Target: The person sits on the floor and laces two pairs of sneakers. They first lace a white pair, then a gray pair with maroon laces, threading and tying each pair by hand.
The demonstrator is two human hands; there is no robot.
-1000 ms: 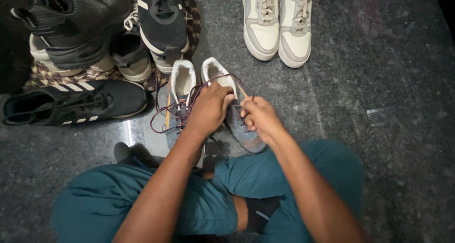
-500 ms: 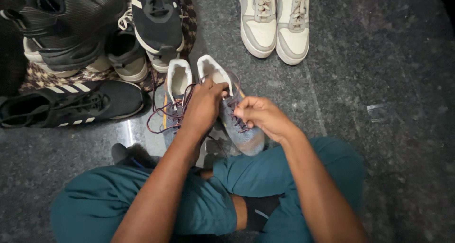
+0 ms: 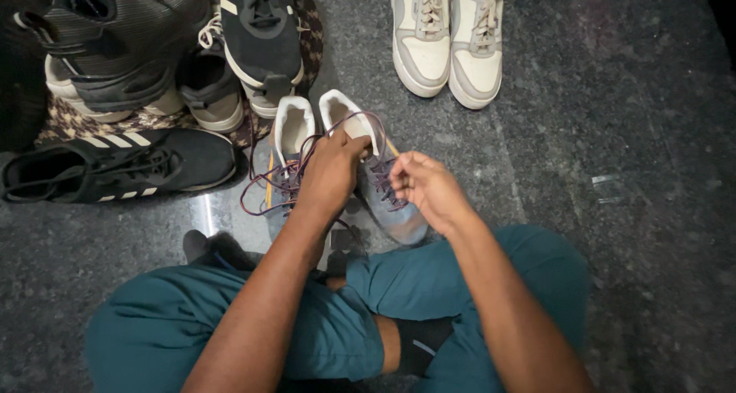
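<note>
black shoes [image 3: 115,167] piled far left, cropped by edge. left hand [image 3: 331,174] gripping purple lace [image 3: 264,190] over blue-grey sneakers [image 3: 383,201], hiding tongue. right hand [image 3: 429,186] pinching lace end. white pair [image 3: 448,40] upper right, bare floor [image 3: 629,132] beyond.

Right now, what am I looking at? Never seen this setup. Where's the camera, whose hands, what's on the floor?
No machine here: a person sits cross-legged on a dark stone floor with a camera on their head, looking down at their own bare hands. The single picture is that head view. In front of the knees stands a pair of blue-grey sneakers with purple laces. The left hand rests on the sneakers and grips the laces; the right hand pinches a lace over the right-side shoe. Farther off stands a pair of white sneakers; at the left, black sneakers lie piled on a checked mat.
</note>
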